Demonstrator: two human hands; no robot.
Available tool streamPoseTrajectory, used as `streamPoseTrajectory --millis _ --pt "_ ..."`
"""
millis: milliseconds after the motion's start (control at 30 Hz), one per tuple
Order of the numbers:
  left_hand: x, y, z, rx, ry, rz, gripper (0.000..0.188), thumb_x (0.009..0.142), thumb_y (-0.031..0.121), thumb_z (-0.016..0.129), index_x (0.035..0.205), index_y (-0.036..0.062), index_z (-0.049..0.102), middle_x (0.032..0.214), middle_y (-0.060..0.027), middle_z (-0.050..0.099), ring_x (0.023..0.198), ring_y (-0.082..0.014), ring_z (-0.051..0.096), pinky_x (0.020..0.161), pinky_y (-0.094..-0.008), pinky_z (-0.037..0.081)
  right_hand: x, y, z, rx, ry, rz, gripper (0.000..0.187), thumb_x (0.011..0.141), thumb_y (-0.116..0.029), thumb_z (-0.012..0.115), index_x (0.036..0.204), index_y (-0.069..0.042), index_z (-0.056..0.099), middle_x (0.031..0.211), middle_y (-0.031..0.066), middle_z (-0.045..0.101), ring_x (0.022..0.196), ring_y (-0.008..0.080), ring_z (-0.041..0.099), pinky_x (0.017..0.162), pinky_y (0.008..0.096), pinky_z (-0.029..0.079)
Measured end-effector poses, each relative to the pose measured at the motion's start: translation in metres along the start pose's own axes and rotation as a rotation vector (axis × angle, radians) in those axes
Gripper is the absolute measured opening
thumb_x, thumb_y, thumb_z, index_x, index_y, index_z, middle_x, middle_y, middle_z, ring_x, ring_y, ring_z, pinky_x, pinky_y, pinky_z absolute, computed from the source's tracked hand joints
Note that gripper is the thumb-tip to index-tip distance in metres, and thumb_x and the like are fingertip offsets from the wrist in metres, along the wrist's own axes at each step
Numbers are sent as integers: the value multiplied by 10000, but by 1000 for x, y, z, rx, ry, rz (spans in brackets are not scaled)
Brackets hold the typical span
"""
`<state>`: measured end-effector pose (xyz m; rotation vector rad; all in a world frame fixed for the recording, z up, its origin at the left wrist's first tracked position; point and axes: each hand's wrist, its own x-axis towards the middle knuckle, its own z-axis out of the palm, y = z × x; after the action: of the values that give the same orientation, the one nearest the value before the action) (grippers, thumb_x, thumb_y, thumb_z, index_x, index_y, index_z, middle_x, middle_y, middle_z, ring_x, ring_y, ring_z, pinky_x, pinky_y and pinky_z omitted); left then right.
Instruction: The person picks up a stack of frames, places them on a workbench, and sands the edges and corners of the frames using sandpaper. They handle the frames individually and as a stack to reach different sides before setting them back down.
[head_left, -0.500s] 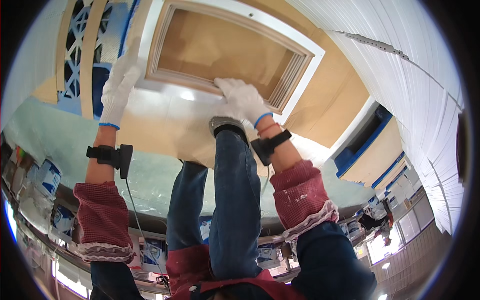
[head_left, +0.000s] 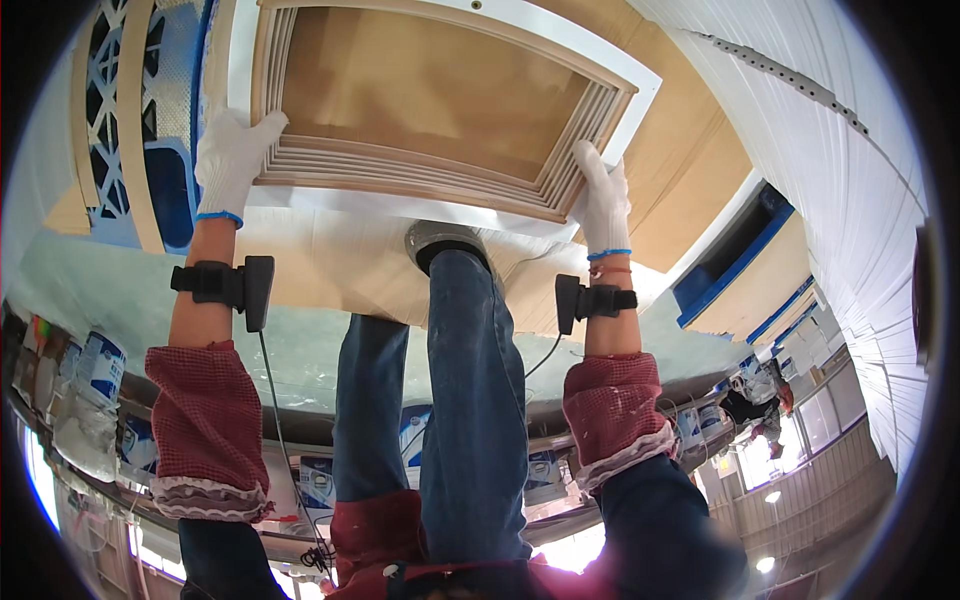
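A rectangular white frame (head_left: 380, 204) with stepped, brown-edged inner moulding lies in front of me, tilted up at its near side. Its middle shows a flat brown surface. My left hand (head_left: 232, 160), in a white knit glove, grips the frame's left side near the close corner, thumb over the moulding. At the near right corner my right hand (head_left: 604, 195), gloved alike, is closed on the frame with its thumb on top. The fingers under the rim are hidden. Just below the near edge, my grey shoe (head_left: 440, 238) rests on a brown sheet (head_left: 330, 250).
Brown board (head_left: 690, 170) extends right of the frame. A blue plastic crate (head_left: 172, 195) and brown strips stand at left; another blue-edged container (head_left: 735, 255) sits at right. White ribbed sheeting (head_left: 840, 190) rises on the far right. Buckets (head_left: 103, 365) line the area behind me.
My right hand has moved from the middle of the near edge to the near right corner. My left hand now grips the left side, and the frame has shifted closer, its near side raised.
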<state>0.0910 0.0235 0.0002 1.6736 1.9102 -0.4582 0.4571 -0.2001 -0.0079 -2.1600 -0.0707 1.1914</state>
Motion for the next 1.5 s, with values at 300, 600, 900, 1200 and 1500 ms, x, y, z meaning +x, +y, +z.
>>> streamPoseTrajectory --millis 300,600,900,1200,1500 --pt "0 -41 -10 -93 -83 6 615 715 534 794 915 -35 678 784 -146 695 721 -260 686 665 -398 508 -13 -3 -16 291 -289 33 565 880 -329 728 1322 -28 544 1157 86 630 1045 219 639 903 401 559" --pt "-48 -152 72 -1104 -284 -36 665 836 101 775 1395 -5 432 1179 -139 635 942 -218 681 773 -336 588 -103 -56 -17 -28 -150 -180 845 752 -338 807 1437 -6 441 1206 120 636 1106 201 605 954 358 502" --pt "-102 -201 70 -1308 -356 -31 509 911 77 675 1369 -7 467 1200 -98 613 1033 -196 648 906 -353 540 -285 -95 -29 -382 -28 -211 1092 573 -297 878 1486 8 361 1329 194 554 1273 311 523 1080 397 406" --pt "-286 -231 -50 -1228 -732 15 440 879 -10 623 1308 20 529 1121 -68 653 1042 -206 658 892 -357 559 -543 -89 -127 -311 17 -246 1135 516 -328 958 1428 21 379 1290 176 559 1206 280 566 1036 401 443" --pt "-414 -197 -145 -1372 -702 298 558 753 92 793 1253 -44 584 1110 -99 691 1004 -242 688 923 -372 557 -699 -30 -211 -108 172 -292 1126 583 -431 926 1470 -16 370 1338 199 548 1266 332 557 1072 406 426"
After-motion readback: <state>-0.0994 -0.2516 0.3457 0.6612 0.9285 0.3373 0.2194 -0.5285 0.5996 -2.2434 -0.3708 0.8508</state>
